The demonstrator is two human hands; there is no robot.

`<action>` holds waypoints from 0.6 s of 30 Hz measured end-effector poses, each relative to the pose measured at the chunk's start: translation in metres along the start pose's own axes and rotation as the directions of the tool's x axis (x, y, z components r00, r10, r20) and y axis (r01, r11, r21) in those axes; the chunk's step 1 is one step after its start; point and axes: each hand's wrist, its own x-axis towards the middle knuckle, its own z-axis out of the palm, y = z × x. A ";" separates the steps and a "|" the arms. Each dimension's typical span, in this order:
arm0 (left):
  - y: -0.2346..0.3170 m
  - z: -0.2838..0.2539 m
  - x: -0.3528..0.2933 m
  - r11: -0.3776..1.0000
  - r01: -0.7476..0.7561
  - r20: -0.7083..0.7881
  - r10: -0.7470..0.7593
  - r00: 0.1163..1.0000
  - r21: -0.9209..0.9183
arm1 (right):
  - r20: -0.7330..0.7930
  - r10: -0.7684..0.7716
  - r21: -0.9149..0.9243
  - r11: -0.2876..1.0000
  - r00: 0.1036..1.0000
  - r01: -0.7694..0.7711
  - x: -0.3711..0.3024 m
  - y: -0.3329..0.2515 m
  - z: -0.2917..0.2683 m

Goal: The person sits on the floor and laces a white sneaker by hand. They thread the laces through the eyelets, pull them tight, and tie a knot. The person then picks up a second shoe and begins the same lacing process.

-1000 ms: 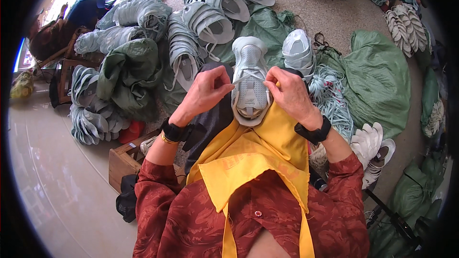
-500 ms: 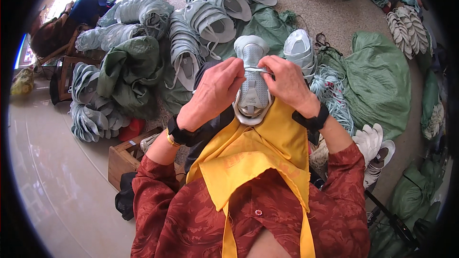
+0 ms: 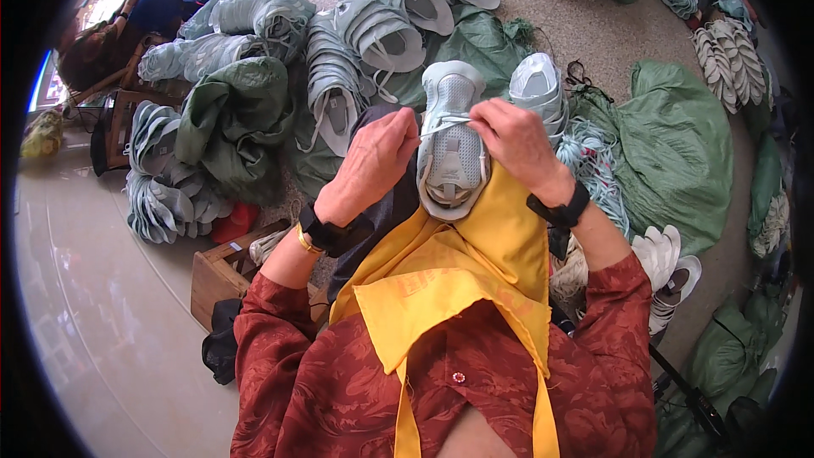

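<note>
A pale grey-green shoe upper lies lengthwise over my knee, on the yellow apron. Its surface is perforated mesh. A light shoelace crosses it, pulled taut between my two hands. On the left side, my left hand is closed in a fist with one end of the lace in it. My right hand pinches the other end between thumb and forefinger, just over the upper's right edge. The lace ends inside the fingers are hidden.
Stacked shoe uppers fill the floor ahead and left. More white uppers and a bundle of laces lie right of my knee. Green sacks spread farther right. A wooden stool stands at my left.
My hands have moved apart, the left one slightly outward and down, drawing the lace straighter. The shoe upper has shifted slightly right along with the whole view.
</note>
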 end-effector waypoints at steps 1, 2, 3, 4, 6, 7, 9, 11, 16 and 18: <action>-0.001 0.001 -0.004 1.000 0.027 0.006 -0.027 1.000 0.016 | -0.006 -0.002 -0.015 1.000 1.000 0.002 -0.005 0.000 -0.003; -0.001 0.001 -0.007 0.998 0.052 0.012 -0.052 0.999 0.031 | -0.012 -0.003 -0.032 0.999 1.000 0.002 -0.010 0.000 -0.006; -0.001 0.001 -0.008 0.998 0.057 0.017 -0.058 0.998 0.039 | -0.018 -0.004 -0.050 0.999 1.000 0.003 -0.015 0.001 -0.009; -0.001 0.000 -0.010 0.997 0.062 0.022 -0.063 0.998 0.048 | -0.022 0.002 -0.049 0.999 1.000 -0.004 -0.019 0.002 -0.011; 0.001 -0.002 -0.013 0.997 0.055 0.018 -0.056 0.998 0.060 | -0.033 0.014 -0.045 0.999 0.999 -0.015 -0.026 0.003 -0.013; 0.001 -0.003 -0.016 0.997 0.042 0.009 -0.043 0.999 0.061 | -0.020 0.028 -0.036 0.999 0.999 -0.029 -0.029 0.001 -0.013; 0.001 -0.009 -0.017 0.996 0.022 -0.013 -0.021 1.000 0.086 | 0.004 0.057 -0.019 0.998 0.998 -0.057 -0.033 -0.006 -0.016; 0.001 -0.018 -0.018 0.991 0.008 -0.040 -0.002 0.999 0.136 | -0.023 0.076 -0.017 0.997 0.997 -0.077 -0.033 -0.003 -0.020; -0.010 -0.027 -0.027 0.989 0.045 -0.038 -0.040 0.999 0.144 | -0.072 0.151 0.003 0.989 0.986 -0.151 -0.048 0.009 -0.036; -0.016 -0.034 -0.032 0.989 0.056 -0.020 -0.054 0.998 0.139 | -0.096 0.175 -0.008 0.984 0.980 -0.177 -0.056 0.012 -0.048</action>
